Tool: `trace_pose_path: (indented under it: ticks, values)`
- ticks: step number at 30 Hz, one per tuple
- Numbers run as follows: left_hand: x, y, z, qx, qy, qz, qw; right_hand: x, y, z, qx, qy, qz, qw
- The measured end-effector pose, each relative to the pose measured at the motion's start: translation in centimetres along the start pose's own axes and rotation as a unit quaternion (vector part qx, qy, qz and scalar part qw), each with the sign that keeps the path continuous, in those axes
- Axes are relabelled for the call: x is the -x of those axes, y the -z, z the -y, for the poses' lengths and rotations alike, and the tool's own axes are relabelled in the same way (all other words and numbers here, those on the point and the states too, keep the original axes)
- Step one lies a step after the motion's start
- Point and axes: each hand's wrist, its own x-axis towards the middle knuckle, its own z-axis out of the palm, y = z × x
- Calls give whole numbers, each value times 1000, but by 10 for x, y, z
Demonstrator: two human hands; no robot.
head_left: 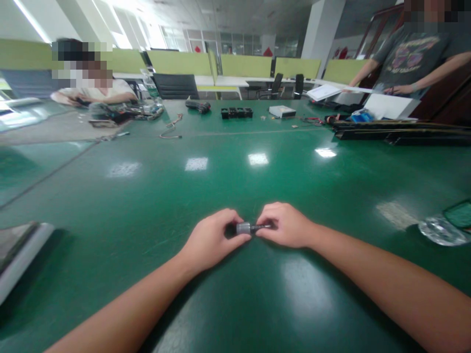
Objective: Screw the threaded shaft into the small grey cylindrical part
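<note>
Between my two hands, just over the green tabletop [228, 181], is a small grey cylinder [243, 228] with a thin dark rod [260, 227] extending from its right side. My left hand [211, 238] is closed round the cylinder, thumb below and fingers above. At the other side, my right hand [285, 226] pinches the rod near its right end. Whether cylinder and rod are one piece or two joined parts I cannot tell; the fingers partly hide both.
A grey-edged flat object [27, 255] lies at the left edge, a shiny clear item [443, 230] at the right. Farther back are black blocks [237, 113], a white box [282, 112], cables [171, 130] and long black strips [397, 132]. One person sits back left; another stands back right.
</note>
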Motion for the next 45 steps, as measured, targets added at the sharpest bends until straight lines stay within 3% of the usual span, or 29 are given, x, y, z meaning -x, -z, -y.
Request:
trace_pose_path:
  ticks: [14, 26, 37, 41, 45]
  values:
    - [0, 2, 0, 1, 4, 8, 1000, 2, 8, -1, -5, -3, -7, 1000]
    - [0, 0, 3, -6, 1, 6, 1000, 5, 23, -21, -19, -3, 13, 1000]
    - [0, -1, 3, -2, 9, 6, 1000, 0, 7, -5, -58, 34, 10, 998]
    - [0, -1, 4, 0, 5, 6, 1000, 2, 2, -1, -149, -13, 17, 989]
    - [-1, -1, 4, 3, 4, 7, 1000, 4, 2, -4, -163, -37, 12, 986]
